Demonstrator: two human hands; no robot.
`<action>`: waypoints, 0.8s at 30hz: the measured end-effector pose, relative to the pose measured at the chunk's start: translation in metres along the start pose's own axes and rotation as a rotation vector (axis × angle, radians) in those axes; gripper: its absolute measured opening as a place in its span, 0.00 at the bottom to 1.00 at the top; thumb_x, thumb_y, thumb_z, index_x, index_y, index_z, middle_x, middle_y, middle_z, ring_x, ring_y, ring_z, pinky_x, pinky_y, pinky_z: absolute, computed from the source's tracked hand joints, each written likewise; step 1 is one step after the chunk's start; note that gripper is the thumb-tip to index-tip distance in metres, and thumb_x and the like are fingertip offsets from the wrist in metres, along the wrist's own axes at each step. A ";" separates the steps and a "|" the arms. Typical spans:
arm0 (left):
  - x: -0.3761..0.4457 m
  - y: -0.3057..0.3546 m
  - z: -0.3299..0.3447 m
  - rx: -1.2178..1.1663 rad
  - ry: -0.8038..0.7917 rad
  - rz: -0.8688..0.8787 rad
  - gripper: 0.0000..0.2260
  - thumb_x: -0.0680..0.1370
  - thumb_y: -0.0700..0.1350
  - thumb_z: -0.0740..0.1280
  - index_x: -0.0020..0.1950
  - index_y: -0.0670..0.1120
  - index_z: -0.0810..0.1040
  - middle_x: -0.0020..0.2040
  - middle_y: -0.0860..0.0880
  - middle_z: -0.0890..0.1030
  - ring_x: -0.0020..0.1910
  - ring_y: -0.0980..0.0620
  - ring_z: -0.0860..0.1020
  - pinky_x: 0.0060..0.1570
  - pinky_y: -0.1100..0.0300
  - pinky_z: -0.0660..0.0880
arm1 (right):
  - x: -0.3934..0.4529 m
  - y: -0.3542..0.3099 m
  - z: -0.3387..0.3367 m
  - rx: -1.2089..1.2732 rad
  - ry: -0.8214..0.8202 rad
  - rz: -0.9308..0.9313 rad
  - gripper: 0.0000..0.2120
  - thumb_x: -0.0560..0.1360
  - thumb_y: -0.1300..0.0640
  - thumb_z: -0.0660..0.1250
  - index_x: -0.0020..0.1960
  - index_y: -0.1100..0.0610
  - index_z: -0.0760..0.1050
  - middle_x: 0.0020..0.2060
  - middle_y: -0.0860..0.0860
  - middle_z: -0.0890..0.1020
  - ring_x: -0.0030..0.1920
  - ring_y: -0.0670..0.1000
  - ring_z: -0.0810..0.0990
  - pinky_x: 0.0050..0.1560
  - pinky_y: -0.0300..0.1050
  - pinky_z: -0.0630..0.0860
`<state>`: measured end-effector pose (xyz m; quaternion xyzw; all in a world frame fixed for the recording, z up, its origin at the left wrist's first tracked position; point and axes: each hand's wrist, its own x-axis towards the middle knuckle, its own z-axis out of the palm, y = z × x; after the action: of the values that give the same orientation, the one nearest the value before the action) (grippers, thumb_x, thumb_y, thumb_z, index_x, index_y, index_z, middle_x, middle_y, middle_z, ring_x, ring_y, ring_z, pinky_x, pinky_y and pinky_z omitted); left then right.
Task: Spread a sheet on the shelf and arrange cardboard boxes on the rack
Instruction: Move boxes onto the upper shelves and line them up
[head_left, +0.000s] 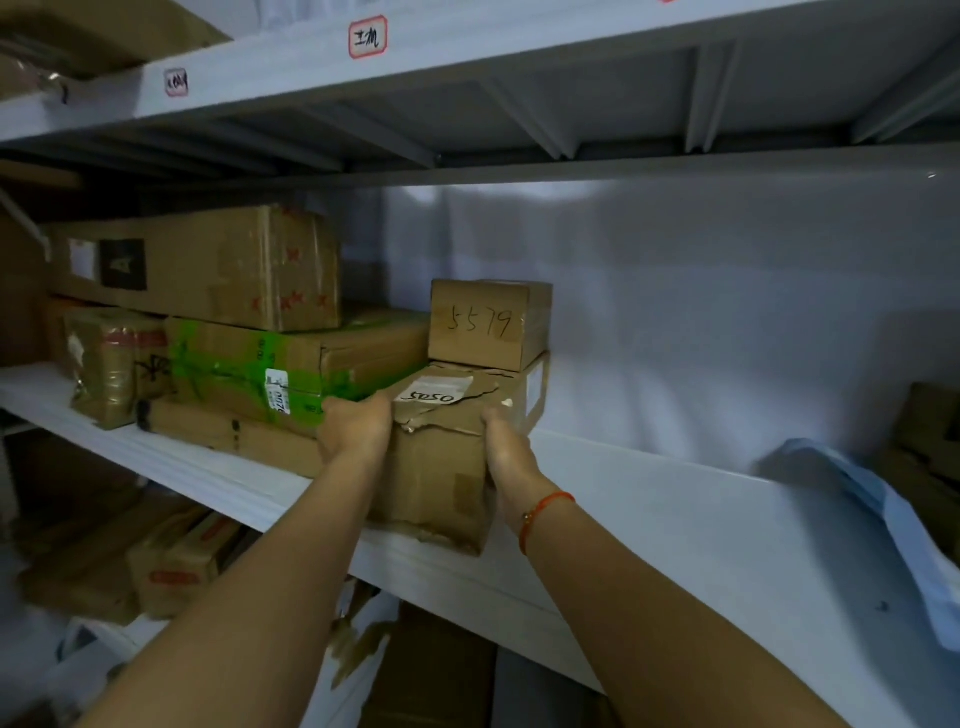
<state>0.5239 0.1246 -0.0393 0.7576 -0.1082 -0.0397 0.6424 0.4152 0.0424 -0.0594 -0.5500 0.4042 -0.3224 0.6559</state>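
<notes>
White sheeting (649, 499) already covers the storeroom shelf, where taped cardboard boxes (218, 291) are stacked at left. The left hand (356, 426) and right hand (506, 449) clasp the sides of a torn box marked 5050 (441, 457), apparently seating it beside them under a smaller box marked 5579 (488, 325). Right of it the shelf lies bare; boxes at far right are cropped, and lower shelves blur.

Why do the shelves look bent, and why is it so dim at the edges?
Head view: the wide-angle lens bows the upper shelf and the sheet-covered shelf; light falls mid-frame on the wall sheet, while corners darken; the lower-left boxes are soft and blurred; both hands, left and right, on the torn box stay fairly sharp.
</notes>
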 end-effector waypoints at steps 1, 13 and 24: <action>-0.003 0.001 -0.001 0.001 0.004 0.006 0.20 0.75 0.52 0.65 0.60 0.40 0.77 0.57 0.39 0.79 0.55 0.37 0.76 0.51 0.51 0.72 | 0.005 0.005 0.001 0.036 0.008 -0.003 0.43 0.60 0.31 0.58 0.71 0.51 0.68 0.64 0.54 0.76 0.63 0.59 0.75 0.65 0.57 0.72; -0.088 0.032 -0.037 -0.326 0.210 0.046 0.14 0.76 0.50 0.60 0.38 0.44 0.78 0.41 0.44 0.80 0.45 0.40 0.77 0.50 0.49 0.76 | -0.106 -0.033 -0.041 0.053 0.067 -0.263 0.16 0.73 0.40 0.62 0.53 0.50 0.71 0.47 0.51 0.79 0.49 0.55 0.78 0.57 0.56 0.77; -0.179 0.042 -0.103 -0.640 0.449 0.069 0.14 0.75 0.51 0.56 0.39 0.46 0.77 0.38 0.49 0.77 0.47 0.43 0.77 0.46 0.52 0.75 | -0.210 -0.065 -0.061 -0.112 -0.078 -0.551 0.13 0.75 0.42 0.63 0.55 0.48 0.73 0.45 0.45 0.78 0.44 0.47 0.76 0.46 0.46 0.76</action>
<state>0.3654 0.2561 0.0054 0.5049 0.0272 0.1169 0.8548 0.2647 0.1841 0.0374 -0.6864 0.2310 -0.4445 0.5272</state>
